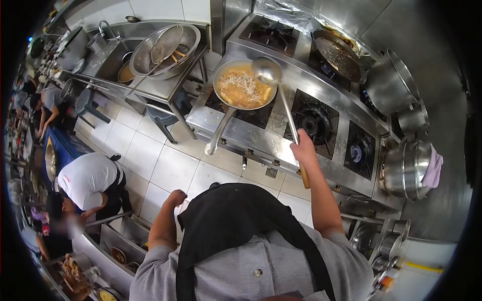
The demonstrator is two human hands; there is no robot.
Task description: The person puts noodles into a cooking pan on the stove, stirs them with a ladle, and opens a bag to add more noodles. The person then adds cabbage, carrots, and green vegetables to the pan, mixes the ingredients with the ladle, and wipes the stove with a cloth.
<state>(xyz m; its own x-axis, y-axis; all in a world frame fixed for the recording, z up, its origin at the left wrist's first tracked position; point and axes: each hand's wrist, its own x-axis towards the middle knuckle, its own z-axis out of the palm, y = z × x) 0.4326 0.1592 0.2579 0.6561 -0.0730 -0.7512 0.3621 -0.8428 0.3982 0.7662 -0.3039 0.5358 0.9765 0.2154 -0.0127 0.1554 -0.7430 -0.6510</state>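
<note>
My right hand (pixel 304 147) is wrapped round the handle of a long metal ladle (pixel 288 108), whose wooden end sticks out below my grip. The ladle's round bowl is at the right rim of a frying pan (pixel 219 133) on the stove. In the pan lies orange-brown food in sauce (pixel 241 85), topped with pale thin strands. The pan's long handle points toward me, with no hand on it. Down by my left side, my left hand (pixel 174 197) has its fingers curled in, and nothing shows in it.
A lit burner (pixel 356 153) is at the stove's right. Behind stands a dark wok (pixel 337 56), with big pots (pixel 390 83) beside it. Left are a sink counter and a large metal bowl (pixel 191 42) holding a strainer. A co-worker in white (pixel 93 180) bends over at lower left, by open drawers.
</note>
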